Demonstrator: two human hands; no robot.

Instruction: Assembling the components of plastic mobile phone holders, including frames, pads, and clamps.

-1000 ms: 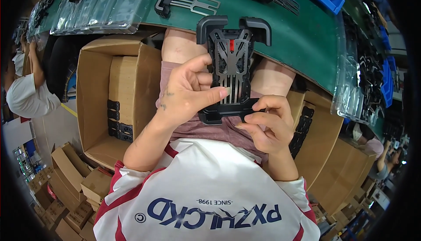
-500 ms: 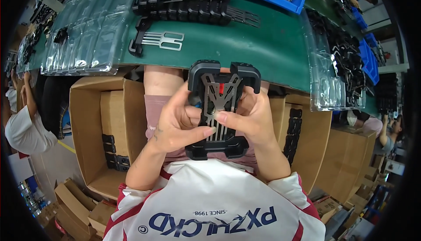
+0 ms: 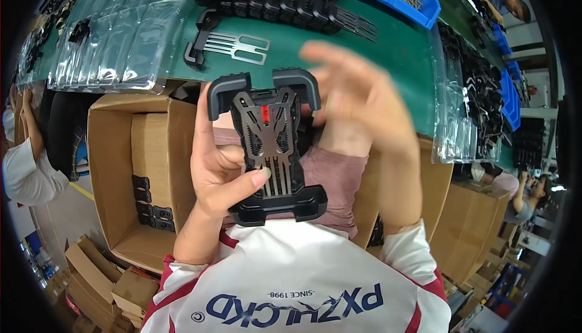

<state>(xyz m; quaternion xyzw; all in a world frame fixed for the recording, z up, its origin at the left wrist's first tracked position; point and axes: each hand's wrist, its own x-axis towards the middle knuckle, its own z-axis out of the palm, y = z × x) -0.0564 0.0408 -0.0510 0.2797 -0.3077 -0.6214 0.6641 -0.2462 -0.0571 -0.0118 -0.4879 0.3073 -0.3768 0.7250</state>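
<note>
My left hand [image 3: 217, 178] is closed around a black phone holder [image 3: 271, 145] above my lap. The holder has corner hooks at its far end, slotted metal plates and a small red piece in the middle. My left thumb presses on its lower metal strips. Smeared by motion, my right hand [image 3: 367, 99] hovers just right of the holder, apart from it, with fingers stretched out and nothing seen in them. A black hooked part with a slotted metal plate [image 3: 242, 48] lies on the green table [image 3: 291, 60].
At the table's far side lies a row of black holders [image 3: 267, 7]. Blue bins [image 3: 418, 15] hold red pieces and metal pins. Clear plastic trays [image 3: 115, 42] lie on the left, more on the right. Cardboard boxes [image 3: 182, 169] flank my legs. Other people sit at both sides.
My right hand has let go of the holder and moved up and right. My left hand has carried the holder slightly left.
</note>
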